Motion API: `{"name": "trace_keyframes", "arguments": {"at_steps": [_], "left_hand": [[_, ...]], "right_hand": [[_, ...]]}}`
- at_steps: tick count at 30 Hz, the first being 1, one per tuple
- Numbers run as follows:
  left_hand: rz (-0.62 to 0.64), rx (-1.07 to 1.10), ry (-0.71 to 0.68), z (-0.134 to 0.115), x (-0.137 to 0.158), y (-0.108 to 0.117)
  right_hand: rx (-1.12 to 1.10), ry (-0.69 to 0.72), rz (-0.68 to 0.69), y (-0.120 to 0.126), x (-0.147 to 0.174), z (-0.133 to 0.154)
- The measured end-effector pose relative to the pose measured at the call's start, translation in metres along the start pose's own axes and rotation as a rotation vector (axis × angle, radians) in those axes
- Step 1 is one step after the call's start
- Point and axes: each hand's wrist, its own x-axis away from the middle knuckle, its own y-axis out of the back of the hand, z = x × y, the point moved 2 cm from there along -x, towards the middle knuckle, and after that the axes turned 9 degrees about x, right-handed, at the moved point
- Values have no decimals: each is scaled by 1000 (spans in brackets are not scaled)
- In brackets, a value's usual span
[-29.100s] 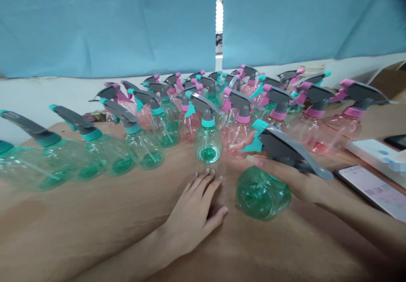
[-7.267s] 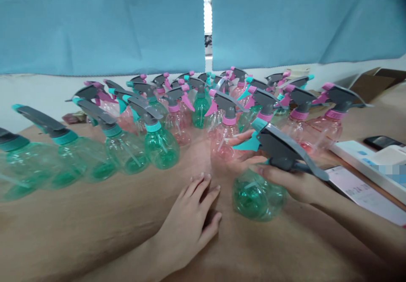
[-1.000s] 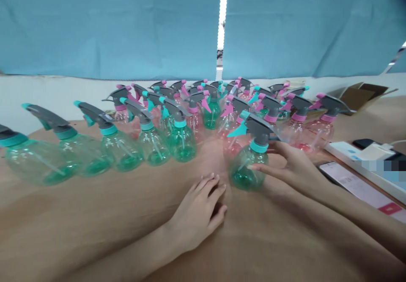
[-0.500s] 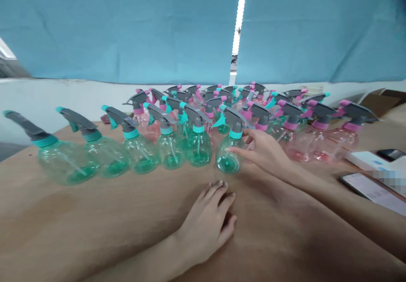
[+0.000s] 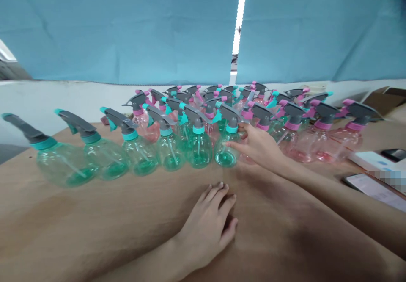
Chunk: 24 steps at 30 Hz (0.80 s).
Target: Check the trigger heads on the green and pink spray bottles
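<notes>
A green spray bottle (image 5: 226, 148) with a grey and turquoise trigger head stands at the right end of the front green row. My right hand (image 5: 258, 144) is closed on its right side, thumb in front and fingers partly hidden behind. Close on its left is another green spray bottle (image 5: 199, 148). My left hand (image 5: 211, 220) lies palm down on the wooden table (image 5: 127, 227) nearer to me, fingers loosely stretched and holding nothing.
More green spray bottles (image 5: 141, 155) extend leftward. Pink spray bottles (image 5: 301, 144) stand to the right, with mixed rows behind. At the right lie a phone (image 5: 377, 191), a white box (image 5: 369, 163) and a dark object (image 5: 393, 155). A blue cloth (image 5: 174, 32) hangs behind.
The green spray bottle in my right hand has moved slightly back and to the left, into line with its neighbours. My left hand stays resting on the table.
</notes>
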Motion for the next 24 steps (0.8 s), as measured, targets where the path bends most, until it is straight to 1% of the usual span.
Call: {"name": "trace_keyframes", "arguments": {"at_steps": [11, 15, 17, 20, 24], "left_hand": [[3, 8, 17, 0, 1, 0], [5, 5, 16, 0, 1, 0], [15, -4, 18, 0, 1, 1], [28, -29, 12, 0, 1, 2], [19, -58, -8, 2, 0, 1]], "right_hand": [[-10, -9, 50, -2, -2, 5], [-4, -4, 65, 2, 2, 5], [-21, 14, 61, 7, 7, 4], [-85, 31, 59, 21, 18, 1], [-202, -23, 103, 42, 30, -16]]}}
